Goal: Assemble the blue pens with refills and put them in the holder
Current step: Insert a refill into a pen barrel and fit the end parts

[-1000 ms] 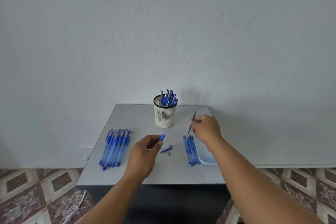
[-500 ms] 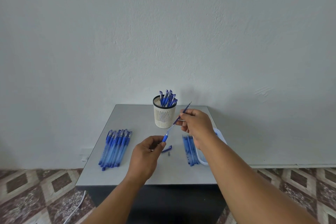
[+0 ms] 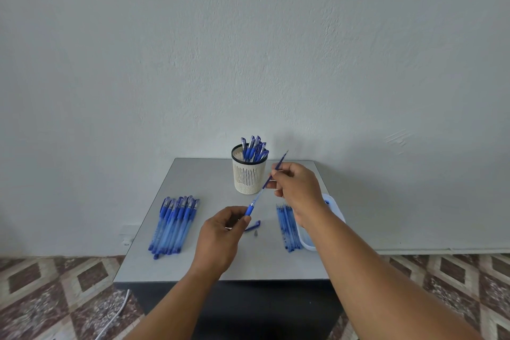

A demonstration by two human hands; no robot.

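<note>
My left hand (image 3: 220,234) grips a blue pen barrel (image 3: 250,209) above the table, its open end pointing up and to the right. My right hand (image 3: 296,185) pinches a thin blue refill (image 3: 269,181) whose lower end is at the barrel's opening. A cream mesh holder (image 3: 248,175) with a black rim stands at the back centre, with several blue pens in it. A row of blue pens (image 3: 174,225) lies on the left. Loose refills (image 3: 287,226) lie on the right. A blue cap (image 3: 252,226) and a small metal tip (image 3: 256,232) lie between my hands.
The grey table (image 3: 220,265) stands against a white wall. A white tray (image 3: 329,205) sits at the table's right edge, partly hidden by my right forearm. Patterned floor tiles show on both sides, and a white cable (image 3: 118,312) runs on the floor at the lower left.
My right hand has carried the refill from above the tray leftward to the barrel in my left hand. The left hand has lifted slightly.
</note>
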